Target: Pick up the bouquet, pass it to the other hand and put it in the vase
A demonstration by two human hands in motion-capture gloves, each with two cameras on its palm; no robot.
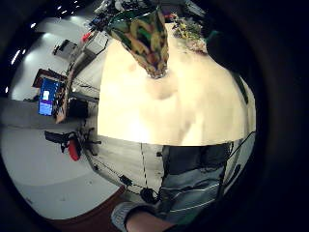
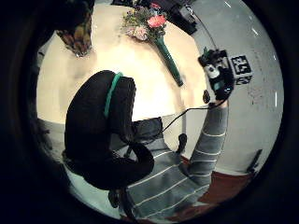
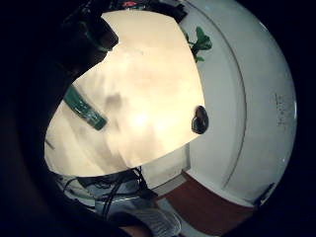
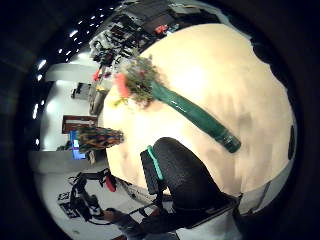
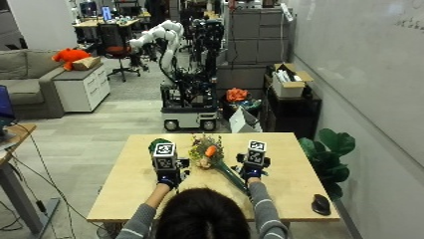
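Between the two hands, on the wooden table (image 5: 126, 194), lies the bouquet (image 5: 213, 158): its blooms, one orange among them, point away from the person, and its green wrapped stem (image 4: 192, 116) slants back toward the right hand (image 5: 252, 167). That hand hovers above the table just beside the stem's end, holding nothing; its gloved fingers (image 4: 185, 175) show loosely curved over the bare wood in the thumb-side view (how far they spread I cannot tell exactly). The left hand (image 5: 166, 169) hangs over the table on the other side of the flowers, also empty, its fingers (image 2: 100, 121) bent in a relaxed curl.

Just beyond the left hand stands the vase (image 5: 159, 145), mostly hidden behind that hand in the outside view; the palm views show it patterned, narrow at the foot (image 1: 145, 41), standing upright on the wood and apart from the bouquet. Nothing lies between the flowers and the vase except the left hand itself.

Near the table's right front corner, outward of the right hand, sits a dark mouse (image 5: 320, 204). A leafy plant (image 5: 329, 149) stands on the floor beside the table's right edge, by the white wall. Beyond the far edge is a wheeled robot cart (image 5: 189, 107).
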